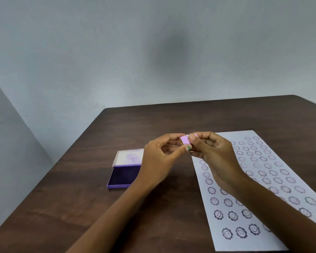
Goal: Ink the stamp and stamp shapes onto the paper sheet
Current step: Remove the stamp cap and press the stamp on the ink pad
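Near right: sheet (259, 181) flat on table (80, 198), nearly filled with rows of smiley flower prints, far ones paler. Risk: little blank paper left, so a new print may overlap.

Mid-air, above sheet's far left corner: left hand (159, 159) and right hand (215, 152) both pinch the stamp (185, 139), a small lilac cylinder. A slip could smudge fingers.

Left, behind: ink pad (124, 175) open, lid up.

Both forearms are bare and sleeveless, and the left hand (159, 157) thumbnail carries what looks like green polish.
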`<action>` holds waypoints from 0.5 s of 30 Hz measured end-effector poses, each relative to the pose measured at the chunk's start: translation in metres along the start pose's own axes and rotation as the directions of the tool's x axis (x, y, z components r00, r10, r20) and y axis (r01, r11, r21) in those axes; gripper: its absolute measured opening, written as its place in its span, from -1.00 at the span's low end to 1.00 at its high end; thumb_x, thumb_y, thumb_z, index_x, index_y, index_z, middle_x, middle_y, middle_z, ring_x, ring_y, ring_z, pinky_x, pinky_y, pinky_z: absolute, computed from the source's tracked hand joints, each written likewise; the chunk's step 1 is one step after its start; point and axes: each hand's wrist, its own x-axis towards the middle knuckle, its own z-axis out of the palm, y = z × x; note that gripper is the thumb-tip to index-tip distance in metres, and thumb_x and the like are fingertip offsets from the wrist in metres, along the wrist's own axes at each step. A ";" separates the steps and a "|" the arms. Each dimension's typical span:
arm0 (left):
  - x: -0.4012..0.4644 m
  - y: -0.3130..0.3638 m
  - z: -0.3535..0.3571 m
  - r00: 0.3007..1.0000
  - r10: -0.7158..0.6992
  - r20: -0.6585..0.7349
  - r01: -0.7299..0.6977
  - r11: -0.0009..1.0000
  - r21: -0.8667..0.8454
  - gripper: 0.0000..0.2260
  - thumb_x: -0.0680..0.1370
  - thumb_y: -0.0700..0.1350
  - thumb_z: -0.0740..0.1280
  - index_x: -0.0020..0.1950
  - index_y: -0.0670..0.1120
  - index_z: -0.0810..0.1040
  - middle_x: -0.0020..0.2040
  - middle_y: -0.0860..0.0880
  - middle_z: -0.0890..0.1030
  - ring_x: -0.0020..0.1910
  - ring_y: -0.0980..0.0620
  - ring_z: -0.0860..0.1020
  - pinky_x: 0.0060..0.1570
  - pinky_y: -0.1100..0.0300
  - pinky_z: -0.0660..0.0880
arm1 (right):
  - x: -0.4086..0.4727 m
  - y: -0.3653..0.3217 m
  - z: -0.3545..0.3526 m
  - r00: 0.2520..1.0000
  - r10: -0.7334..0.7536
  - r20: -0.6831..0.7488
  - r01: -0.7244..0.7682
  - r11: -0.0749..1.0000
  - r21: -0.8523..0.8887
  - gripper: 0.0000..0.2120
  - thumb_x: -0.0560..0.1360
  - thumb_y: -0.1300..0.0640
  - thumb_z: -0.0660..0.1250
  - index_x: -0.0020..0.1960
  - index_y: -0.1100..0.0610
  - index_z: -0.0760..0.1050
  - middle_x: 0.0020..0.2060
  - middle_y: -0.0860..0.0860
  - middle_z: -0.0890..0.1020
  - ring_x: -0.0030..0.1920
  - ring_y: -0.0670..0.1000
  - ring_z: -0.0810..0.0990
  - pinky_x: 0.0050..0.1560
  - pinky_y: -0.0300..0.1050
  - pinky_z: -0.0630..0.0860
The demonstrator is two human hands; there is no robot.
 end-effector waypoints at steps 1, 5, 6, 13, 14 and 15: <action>-0.001 0.001 0.001 1.000 -0.016 -0.002 0.016 1.000 -0.019 -0.76 0.43 -0.13 0.47 0.09 -0.06 0.65 -0.03 0.04 0.71 -0.04 0.11 0.66 0.01 0.18 0.59 | 0.000 0.000 0.000 1.000 0.004 -0.002 -0.004 1.000 0.009 -0.75 0.26 0.02 0.46 -0.13 0.12 0.60 -0.23 0.04 0.73 -0.18 -0.01 0.69 -0.21 -0.23 0.60; -0.001 0.002 0.000 0.999 -0.045 0.002 0.045 0.999 0.000 -0.73 0.41 -0.13 0.48 0.10 -0.02 0.64 -0.05 0.08 0.70 -0.06 0.16 0.66 0.01 0.23 0.58 | -0.001 0.002 -0.002 1.000 0.014 -0.020 -0.013 1.000 0.026 -0.80 0.26 0.09 0.44 -0.13 0.12 0.60 -0.25 0.02 0.73 -0.17 -0.02 0.69 -0.20 -0.26 0.60; -0.001 0.002 -0.001 0.999 -0.047 0.002 0.047 0.999 0.009 -0.72 0.41 -0.13 0.48 0.11 -0.04 0.64 -0.04 0.07 0.70 -0.06 0.16 0.66 0.01 0.23 0.58 | -0.001 0.002 -0.001 1.000 0.020 -0.019 -0.019 0.999 0.036 -0.79 0.26 0.10 0.44 -0.13 0.13 0.60 -0.25 0.01 0.73 -0.17 -0.02 0.69 -0.17 -0.25 0.61; -0.001 0.004 0.000 0.995 -0.095 0.009 0.096 0.994 -0.044 -0.75 0.42 -0.10 0.47 0.08 0.08 0.64 -0.06 0.13 0.70 -0.04 0.14 0.66 0.04 0.21 0.58 | -0.002 0.001 0.001 0.999 -0.022 -0.035 0.023 0.999 0.035 -0.79 0.28 0.18 0.45 -0.08 0.11 0.60 -0.16 0.06 0.71 -0.11 -0.02 0.68 -0.11 -0.26 0.60; 0.000 0.004 0.000 0.993 -0.115 0.011 0.115 0.991 -0.062 -0.75 0.43 -0.09 0.46 0.10 0.02 0.64 -0.04 0.09 0.71 -0.04 0.12 0.67 0.05 0.18 0.58 | -0.001 0.000 0.001 0.998 -0.038 -0.045 0.038 0.999 0.015 -0.80 0.32 0.22 0.44 -0.05 0.12 0.60 -0.14 0.06 0.70 -0.11 -0.03 0.68 -0.11 -0.27 0.59; 0.000 0.004 0.000 0.991 -0.136 0.007 0.136 0.988 -0.078 -0.74 0.44 -0.09 0.45 0.12 -0.04 0.64 -0.04 0.05 0.71 -0.06 0.10 0.68 0.05 0.18 0.57 | -0.001 -0.001 0.001 0.996 -0.060 -0.061 0.060 0.998 -0.008 -0.79 0.35 0.26 0.43 -0.03 0.13 0.59 -0.13 0.05 0.70 -0.10 -0.05 0.68 -0.11 -0.29 0.58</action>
